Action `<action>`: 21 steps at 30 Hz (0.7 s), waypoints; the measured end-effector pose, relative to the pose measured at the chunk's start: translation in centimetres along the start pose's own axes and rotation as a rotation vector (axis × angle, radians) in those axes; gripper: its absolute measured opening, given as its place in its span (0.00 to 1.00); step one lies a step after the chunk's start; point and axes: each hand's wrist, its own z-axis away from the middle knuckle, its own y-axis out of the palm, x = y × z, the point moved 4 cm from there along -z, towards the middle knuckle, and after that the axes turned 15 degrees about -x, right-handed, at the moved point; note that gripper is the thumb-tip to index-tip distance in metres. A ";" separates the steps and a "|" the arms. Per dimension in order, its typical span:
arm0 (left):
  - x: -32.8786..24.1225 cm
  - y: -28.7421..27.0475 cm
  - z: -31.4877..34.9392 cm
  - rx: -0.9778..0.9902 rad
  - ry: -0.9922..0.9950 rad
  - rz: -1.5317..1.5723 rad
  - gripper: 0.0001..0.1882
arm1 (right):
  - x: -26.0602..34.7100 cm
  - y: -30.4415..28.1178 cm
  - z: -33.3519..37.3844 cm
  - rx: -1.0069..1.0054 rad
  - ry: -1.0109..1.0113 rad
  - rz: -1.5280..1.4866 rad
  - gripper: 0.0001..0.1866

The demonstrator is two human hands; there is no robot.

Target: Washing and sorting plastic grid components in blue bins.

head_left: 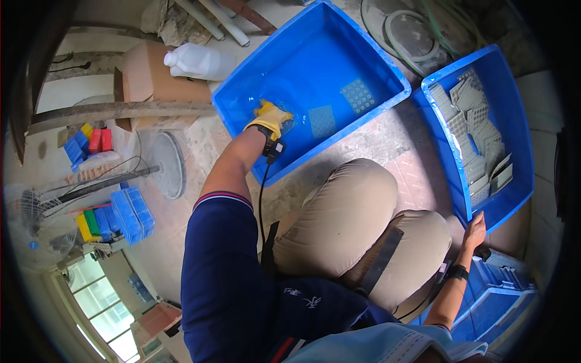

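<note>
My left hand (270, 119), in a yellow glove, reaches into a large blue tub (315, 42) that holds water. Its fingers are down at the water, too blurred by the ripples to show what they grip. A patterned grey piece shows partly beside the glove. To the right of it, a square grey sheet (322, 121) and a sheet with round dots (358, 95) lie in the same tub. My bare right hand (475, 230) is closed on the near rim of a second blue tub (514, 175), which holds many pale, perforated flat plates (475, 130).
A white plastic jug (200, 62) and a cardboard box (157, 78) stand left of the water tub. Beyond it lie pipes (224, 21) and a coiled hose (411, 36). A round grey stand base (167, 165) and blue crates (133, 215) are at left; another blue crate (493, 302) sits at lower right.
</note>
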 end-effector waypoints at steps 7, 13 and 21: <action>-6.3 2.5 1.6 0.243 0.536 -0.063 0.18 | 0.5 -0.7 0.4 0.009 0.013 0.011 0.29; -7.6 4.4 0.7 0.274 0.355 0.252 0.23 | 1.4 -0.8 0.4 -0.025 -0.008 0.000 0.27; -10.5 -0.6 2.4 0.089 0.939 0.154 0.29 | 1.6 -1.2 0.4 -0.049 -0.010 -0.019 0.27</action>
